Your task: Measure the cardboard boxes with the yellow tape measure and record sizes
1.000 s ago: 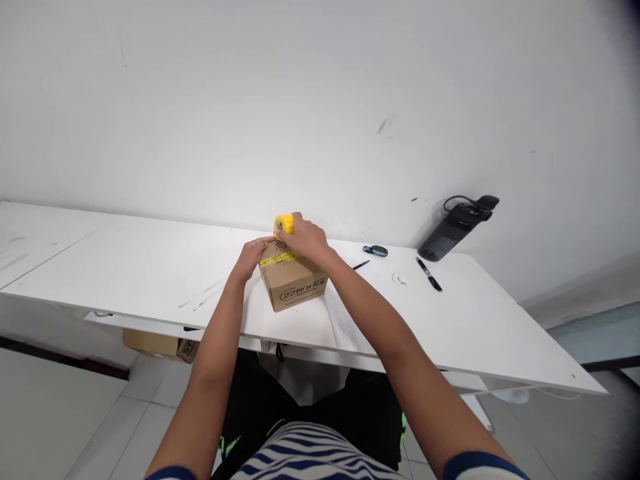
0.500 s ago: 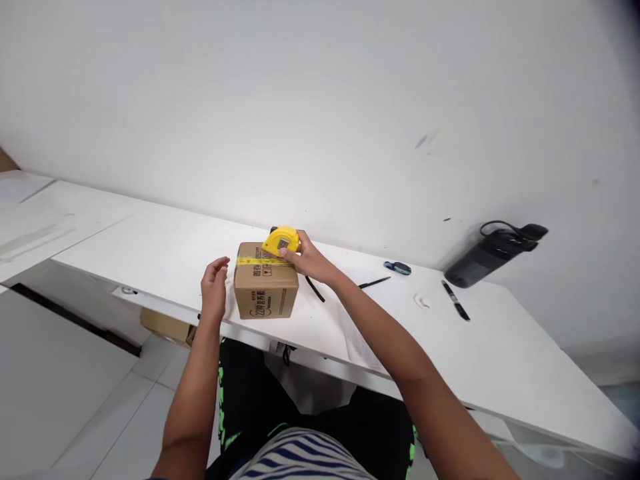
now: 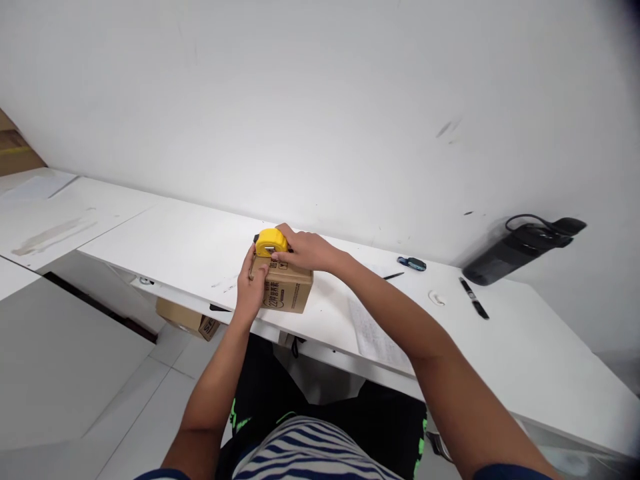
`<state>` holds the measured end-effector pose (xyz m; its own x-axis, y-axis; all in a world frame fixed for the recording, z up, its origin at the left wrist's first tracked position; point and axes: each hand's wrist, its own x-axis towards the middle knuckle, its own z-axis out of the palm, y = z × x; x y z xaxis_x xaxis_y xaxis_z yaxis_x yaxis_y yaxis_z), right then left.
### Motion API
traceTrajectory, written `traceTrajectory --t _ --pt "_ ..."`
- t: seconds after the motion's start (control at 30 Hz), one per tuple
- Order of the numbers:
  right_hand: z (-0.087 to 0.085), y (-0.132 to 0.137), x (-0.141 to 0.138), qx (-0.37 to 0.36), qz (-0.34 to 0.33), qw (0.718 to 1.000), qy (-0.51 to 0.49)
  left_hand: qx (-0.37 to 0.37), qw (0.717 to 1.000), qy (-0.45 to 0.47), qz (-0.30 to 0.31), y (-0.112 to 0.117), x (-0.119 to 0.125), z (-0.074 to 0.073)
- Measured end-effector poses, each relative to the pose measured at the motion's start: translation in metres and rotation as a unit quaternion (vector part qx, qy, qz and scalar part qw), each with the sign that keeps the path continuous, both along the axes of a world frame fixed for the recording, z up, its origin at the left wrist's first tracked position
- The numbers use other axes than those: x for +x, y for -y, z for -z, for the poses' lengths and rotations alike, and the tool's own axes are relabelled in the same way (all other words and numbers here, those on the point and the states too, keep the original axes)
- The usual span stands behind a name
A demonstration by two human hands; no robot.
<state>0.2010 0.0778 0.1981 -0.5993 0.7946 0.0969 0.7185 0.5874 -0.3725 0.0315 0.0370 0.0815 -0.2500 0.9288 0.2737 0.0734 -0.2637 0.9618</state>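
Note:
A small brown cardboard box [image 3: 290,290] with dark printing stands near the front edge of the white table. My right hand [image 3: 307,250] is closed round a yellow tape measure [image 3: 271,241], held at the top left of the box. No drawn-out blade shows now. My left hand [image 3: 251,287] grips the left side of the box, its thumb lying on the top and its fingertips up close to the tape measure case. Part of the box's top is hidden by my hands and the case.
To the right on the table [image 3: 520,347] lie a sheet of paper [image 3: 373,330], a pen [image 3: 395,276], a blue-black key fob [image 3: 413,264], a white curved item [image 3: 437,297] and a black marker [image 3: 473,298]. A dark bottle [image 3: 510,257] leans against the wall. Another carton [image 3: 185,318] sits beneath.
The tape measure case has moved left across the box, and the yellow blade over its top is out of sight. My left hand has come from beside the box onto its left side.

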Motion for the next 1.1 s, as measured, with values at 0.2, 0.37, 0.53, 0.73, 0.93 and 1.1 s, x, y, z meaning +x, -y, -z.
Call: traceTrajectory --t 0.2,0.37,0.53,0.73,0.93,1.1 --pt "-0.001 0.029 0.087 -0.056 0.097 0.993 0.036 0.006 0.999 -0.012 -0.037 0.000 0.006 -0.002" --pt "0.004 0.040 0.113 -0.074 0.107 0.991 0.009 0.011 0.999 0.000 -0.037 -0.009 0.005 -0.002" --pt "-0.005 0.027 0.084 -0.030 0.081 0.996 0.029 0.026 0.999 0.022 -0.038 -0.010 0.004 0.002" --pt "-0.007 0.003 0.028 0.013 0.021 1.000 0.013 0.021 0.999 0.024 -0.028 -0.009 0.005 0.004" --pt "-0.008 -0.002 -0.002 0.060 0.018 0.998 -0.015 0.017 0.998 0.035 -0.049 -0.014 0.003 0.011" --pt "-0.007 0.024 0.059 0.084 0.103 0.971 -0.200 0.046 0.997 0.036 -0.052 -0.014 0.003 0.011"
